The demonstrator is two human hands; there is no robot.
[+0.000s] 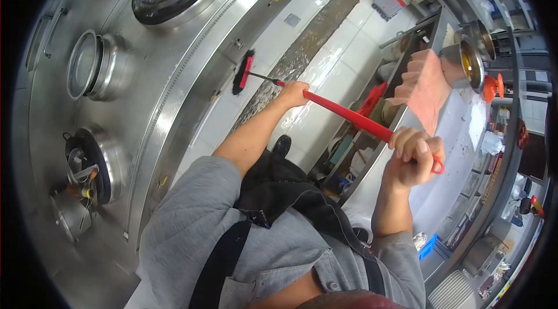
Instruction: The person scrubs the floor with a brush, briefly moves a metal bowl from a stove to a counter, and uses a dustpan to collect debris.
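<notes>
Nearest is the person's grey shirt (pixel 195 216). The left hand (pixel 293 95) and right hand (pixel 415 155) are both wrapped around the red handle of a broom (pixel 349 114), the right near its looped end. Its bristles (pixel 239 76) are beside the steel stove (pixel 145 65); whether they touch the floor (pixel 357 47) is unclear. The step in hand looks like sweeping; the next stroke calls for the right hand steadying the top while the left guides.
</notes>
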